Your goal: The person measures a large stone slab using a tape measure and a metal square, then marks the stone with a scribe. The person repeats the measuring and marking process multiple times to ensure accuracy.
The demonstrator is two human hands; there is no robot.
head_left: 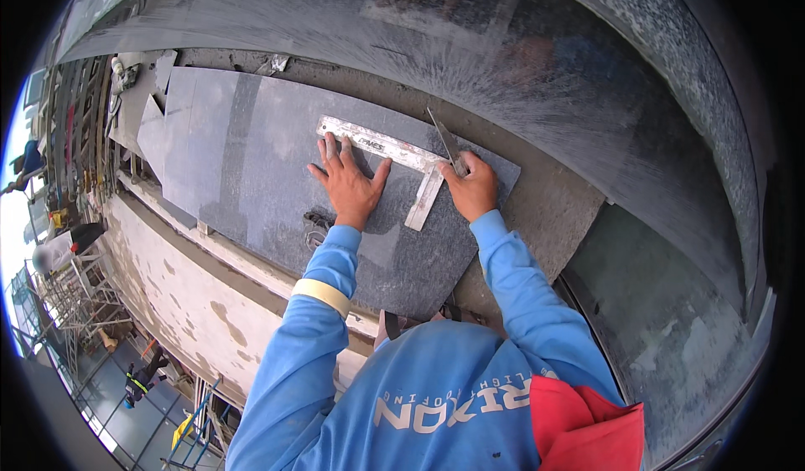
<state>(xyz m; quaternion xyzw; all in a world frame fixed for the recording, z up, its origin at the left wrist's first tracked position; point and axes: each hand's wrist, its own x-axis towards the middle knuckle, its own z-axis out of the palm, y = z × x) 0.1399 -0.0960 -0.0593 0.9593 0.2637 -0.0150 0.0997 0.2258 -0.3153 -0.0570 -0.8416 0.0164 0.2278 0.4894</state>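
A worn metal try square (381, 145) with whitish smears lies on a large grey sheet (251, 161). My left hand (348, 187) rests open on it, fingers spread, with some fingertips on the square's long blade. My right hand (472, 187) is closed around a thin, pointed grey blade-like tool (446, 135), its tip pointing up and away. That hand sits at the square's corner, beside the short arm. Its grip partly hides the tool's lower end. A small dark object (315, 228) lies near my left wrist. A cream ring, like a tape roll (322, 295), circles my left sleeve.
A big curved dark grey surface (537, 68) rises beyond the sheet. Broken grey pieces (155, 106) lie at far left. Beyond the pale patchy ledge (184, 295) on the left are scaffolding (84, 295) and a person (144, 379) far below.
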